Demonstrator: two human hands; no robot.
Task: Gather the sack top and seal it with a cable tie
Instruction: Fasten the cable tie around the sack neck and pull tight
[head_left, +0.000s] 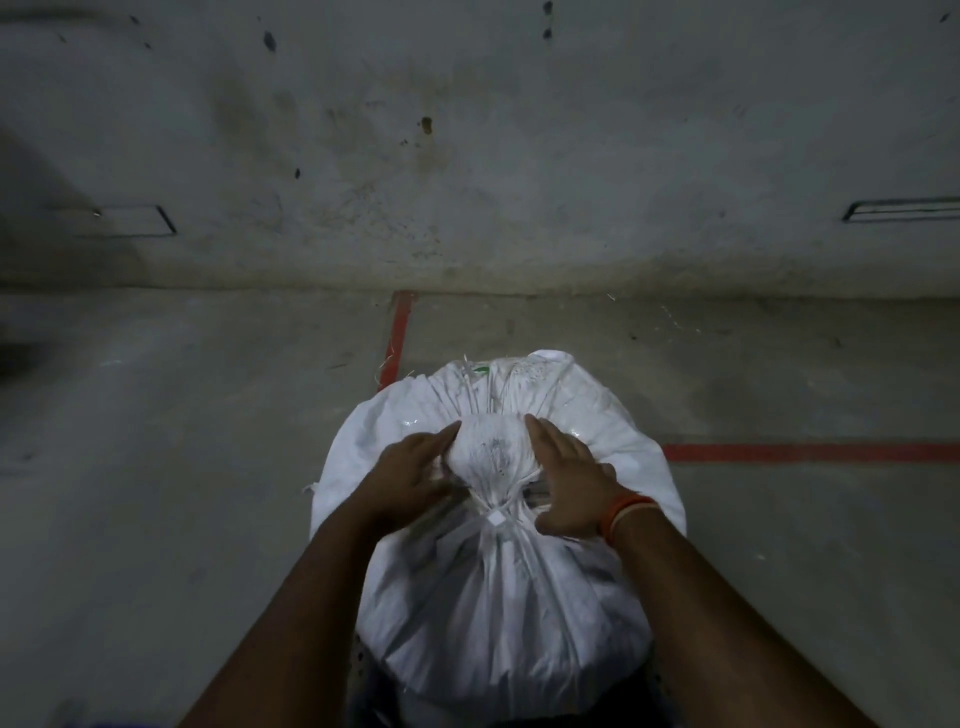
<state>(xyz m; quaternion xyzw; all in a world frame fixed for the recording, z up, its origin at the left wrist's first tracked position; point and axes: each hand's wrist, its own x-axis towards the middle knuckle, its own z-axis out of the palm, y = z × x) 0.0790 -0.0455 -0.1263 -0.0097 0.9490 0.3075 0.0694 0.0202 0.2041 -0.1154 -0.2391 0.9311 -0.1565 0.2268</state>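
Sack (498, 597) neck cinched by cable tie (496, 518); left hand (410, 475) and right hand (569, 480) cup its bunched top, grips loosely open.

A white sack (498, 597) is standing on the grey floor (156, 467) in the lower middle of the frame. Its top (491, 449) is sitting gathered into a round bunch, and a white tie (496, 517) is circling the neck just below it. The left hand (410, 475) is pressing flat on the left side of the bunch, and the right hand (566, 475) is resting with straight fingers on the right side. An orange band (626, 512) is sitting on the right wrist. Red lines (810, 452) are running on the floor, and a stained wall (467, 156) is filling the upper half.
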